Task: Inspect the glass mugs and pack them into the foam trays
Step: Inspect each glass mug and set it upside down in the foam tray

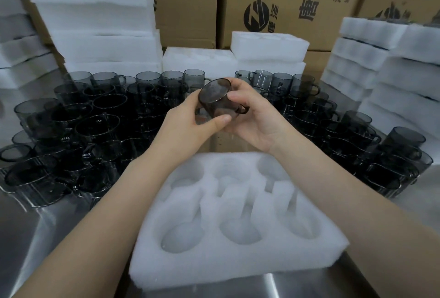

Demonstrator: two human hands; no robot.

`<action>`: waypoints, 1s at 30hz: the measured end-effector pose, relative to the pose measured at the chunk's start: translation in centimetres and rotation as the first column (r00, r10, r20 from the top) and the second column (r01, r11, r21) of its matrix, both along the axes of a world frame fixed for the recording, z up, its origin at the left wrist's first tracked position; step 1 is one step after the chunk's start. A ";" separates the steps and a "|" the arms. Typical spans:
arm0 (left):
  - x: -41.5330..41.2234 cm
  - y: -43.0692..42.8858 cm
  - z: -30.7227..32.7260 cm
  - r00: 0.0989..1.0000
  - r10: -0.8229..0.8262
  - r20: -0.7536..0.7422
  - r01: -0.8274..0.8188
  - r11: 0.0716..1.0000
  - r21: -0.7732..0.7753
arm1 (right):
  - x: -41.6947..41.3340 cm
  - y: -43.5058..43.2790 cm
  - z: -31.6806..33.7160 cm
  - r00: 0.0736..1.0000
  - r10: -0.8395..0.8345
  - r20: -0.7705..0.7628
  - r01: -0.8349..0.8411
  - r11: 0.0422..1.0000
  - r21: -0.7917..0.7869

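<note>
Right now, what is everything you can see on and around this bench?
held mug: one, smoky grey glass, tipped with its base toward the camera, above the front tray.
front foam tray: one, white, six empty pockets, on the table nearest the person.
loose mugs: too many to count, smoky grey, crowded on the table left and right of the hands.
foam tray stacks: several, white, at left, back and right.
cardboard boxes: several, brown with black print, behind.
table: one, shiny metal.
left hand: grips the held mug.
right hand: holds its handle side.
</note>
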State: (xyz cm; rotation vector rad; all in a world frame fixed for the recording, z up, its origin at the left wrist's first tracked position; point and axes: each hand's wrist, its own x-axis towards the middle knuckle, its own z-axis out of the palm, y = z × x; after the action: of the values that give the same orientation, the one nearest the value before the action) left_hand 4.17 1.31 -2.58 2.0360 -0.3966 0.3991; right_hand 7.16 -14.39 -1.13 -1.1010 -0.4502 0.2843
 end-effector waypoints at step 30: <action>-1.8 2.7 0.2 0.968 -0.165 -0.188 0.015 0.789 -0.615 | -6.5 4.7 5.2 0.945 0.140 0.294 0.214 0.413 -0.885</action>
State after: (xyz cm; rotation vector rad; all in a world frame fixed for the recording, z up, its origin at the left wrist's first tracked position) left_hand 2.35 4.05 -2.39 1.3950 -0.1813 0.1856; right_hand 0.69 -9.70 4.03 -2.3050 -0.5776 0.3129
